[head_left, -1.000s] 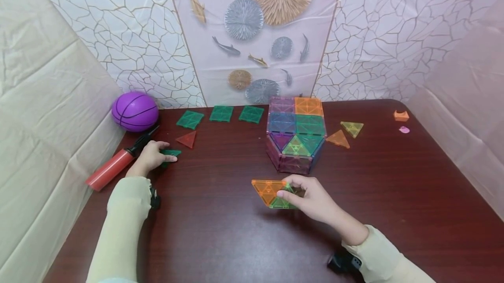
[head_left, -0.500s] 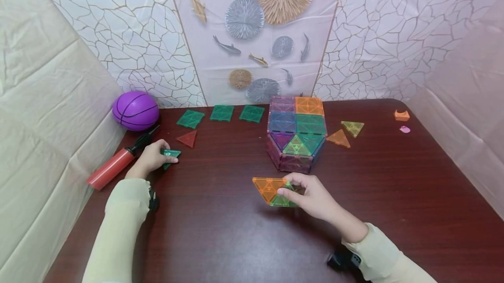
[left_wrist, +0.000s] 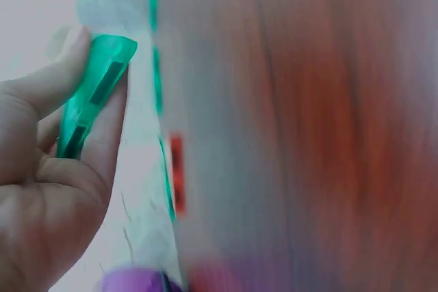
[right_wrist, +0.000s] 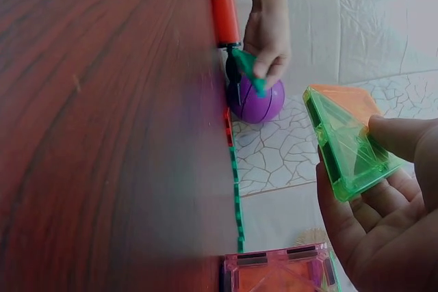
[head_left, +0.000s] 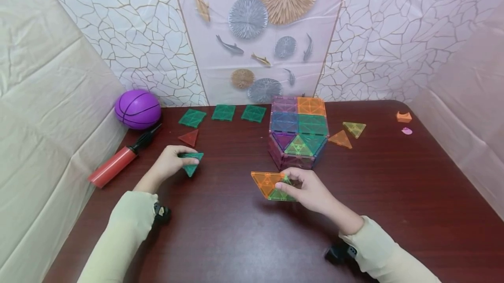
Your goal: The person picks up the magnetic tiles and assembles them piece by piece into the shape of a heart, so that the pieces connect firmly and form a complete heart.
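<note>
My left hand pinches a green triangular magnetic tile between thumb and fingers, raised over the table's left part. In the left wrist view that green tile shows edge-on in the grip. My right hand holds an orange triangular tile joined edge to edge with a light green triangular tile; the thumb lies across them. Just beyond the right hand stands a box-like structure of magnetic tiles, its top made of purple, orange, blue and green pieces with triangles at the front.
Three green square tiles lie along the back edge, with a red triangle before them. A purple ball and red hand pump are at the left. Orange and yellow triangles lie right of the structure.
The left hand has lifted the green triangle off the table and carried it to the right. The right hand, still holding its joined tiles, has shifted slightly up in view.
</note>
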A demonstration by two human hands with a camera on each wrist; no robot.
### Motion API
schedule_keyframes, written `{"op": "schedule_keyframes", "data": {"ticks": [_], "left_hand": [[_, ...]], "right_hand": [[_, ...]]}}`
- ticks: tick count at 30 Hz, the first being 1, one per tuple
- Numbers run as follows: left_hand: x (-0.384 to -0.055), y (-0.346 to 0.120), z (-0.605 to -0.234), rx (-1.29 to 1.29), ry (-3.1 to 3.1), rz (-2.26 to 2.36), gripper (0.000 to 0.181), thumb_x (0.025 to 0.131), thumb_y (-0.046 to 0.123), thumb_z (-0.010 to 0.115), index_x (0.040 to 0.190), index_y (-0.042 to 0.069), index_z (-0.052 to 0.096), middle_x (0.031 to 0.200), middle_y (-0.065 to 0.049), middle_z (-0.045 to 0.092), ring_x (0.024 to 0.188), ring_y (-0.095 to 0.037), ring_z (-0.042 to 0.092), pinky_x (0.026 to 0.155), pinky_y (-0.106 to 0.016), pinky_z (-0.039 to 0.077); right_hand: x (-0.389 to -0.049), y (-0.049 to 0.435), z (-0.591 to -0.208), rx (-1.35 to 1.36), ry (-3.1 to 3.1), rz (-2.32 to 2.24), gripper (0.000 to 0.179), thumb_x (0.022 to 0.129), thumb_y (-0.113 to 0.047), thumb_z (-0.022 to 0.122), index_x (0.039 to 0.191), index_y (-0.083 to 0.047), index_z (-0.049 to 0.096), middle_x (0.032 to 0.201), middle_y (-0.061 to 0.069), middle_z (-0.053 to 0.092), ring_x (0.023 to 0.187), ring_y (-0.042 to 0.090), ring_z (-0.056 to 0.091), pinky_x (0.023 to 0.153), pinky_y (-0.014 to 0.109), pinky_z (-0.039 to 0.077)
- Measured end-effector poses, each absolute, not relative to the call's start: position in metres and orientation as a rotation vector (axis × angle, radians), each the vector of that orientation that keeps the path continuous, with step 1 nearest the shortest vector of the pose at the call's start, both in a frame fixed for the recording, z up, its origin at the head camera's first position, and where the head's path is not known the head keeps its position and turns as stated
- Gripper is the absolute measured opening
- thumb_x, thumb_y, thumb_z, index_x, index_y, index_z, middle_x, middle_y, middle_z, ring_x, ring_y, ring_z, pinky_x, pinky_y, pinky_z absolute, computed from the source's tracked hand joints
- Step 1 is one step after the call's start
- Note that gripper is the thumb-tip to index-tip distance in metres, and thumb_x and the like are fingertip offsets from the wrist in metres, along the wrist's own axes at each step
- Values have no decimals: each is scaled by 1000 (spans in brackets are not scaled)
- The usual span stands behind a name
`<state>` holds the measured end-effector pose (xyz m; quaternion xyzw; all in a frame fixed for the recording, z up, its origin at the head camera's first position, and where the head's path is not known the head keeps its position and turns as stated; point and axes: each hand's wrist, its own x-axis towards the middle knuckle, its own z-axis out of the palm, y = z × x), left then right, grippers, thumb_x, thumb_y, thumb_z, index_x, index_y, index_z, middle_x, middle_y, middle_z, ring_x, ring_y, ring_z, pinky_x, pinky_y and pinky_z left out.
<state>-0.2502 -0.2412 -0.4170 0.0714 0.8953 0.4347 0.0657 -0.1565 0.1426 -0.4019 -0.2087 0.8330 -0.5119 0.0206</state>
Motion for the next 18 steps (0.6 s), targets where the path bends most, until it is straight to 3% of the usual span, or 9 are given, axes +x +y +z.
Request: {"op": "schedule_keyframes", "data": {"ticks": [9,18], "left_hand": [[-214,-184,-413,336,2405,1704,25,79,5,77,99,-6,67,77,2,70,64,-7,61,64,-32,54],[-191,-149,-413,414,2207,1848,22,83,5,74,96,-5,61,74,7,70,61,-7,62,62,-31,52]], "right_hand": [[-163,133,-406,-633,2561,-1596,14,88,-15,71,97,-5,67,67,-4,44,59,7,38,52,22,33],[-162,121,-406,-594,2546,-1640,16,89,-16,70,98,-4,66,65,-4,44,57,7,37,51,22,33]]}}
